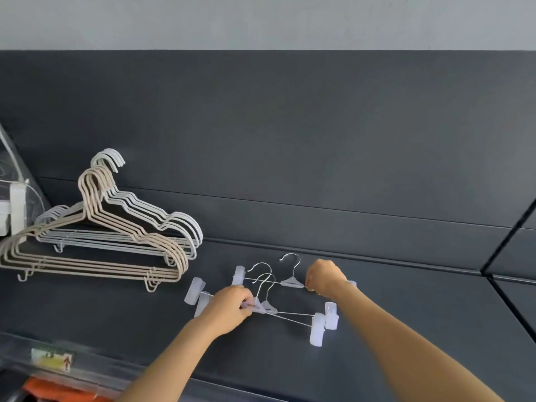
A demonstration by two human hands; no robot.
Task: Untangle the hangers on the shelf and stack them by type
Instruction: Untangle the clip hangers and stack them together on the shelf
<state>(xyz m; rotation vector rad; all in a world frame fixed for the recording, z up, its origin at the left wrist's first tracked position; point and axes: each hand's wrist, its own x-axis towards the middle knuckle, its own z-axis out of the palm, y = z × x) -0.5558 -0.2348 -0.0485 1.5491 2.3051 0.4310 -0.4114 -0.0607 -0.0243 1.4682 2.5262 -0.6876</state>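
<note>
On the dark grey shelf (406, 300), three thin wire hangers with translucent white clips (290, 311) lie tangled near the centre. At about 7 o'clock of them, the left hand (229, 309) pinches with its fingers (246, 304) the middle pieces of two hangers. At 1 o'clock, the right hand (324, 275) is closed on the bar of the third. Far at 10 o'clock rest stacked beige plastic hangers (92, 256) and, behind, pale grey plastic hangers (150, 216).

Both forearms are bare to the left hand (229, 307) and right hand (324, 275); no sleeves show.
</note>
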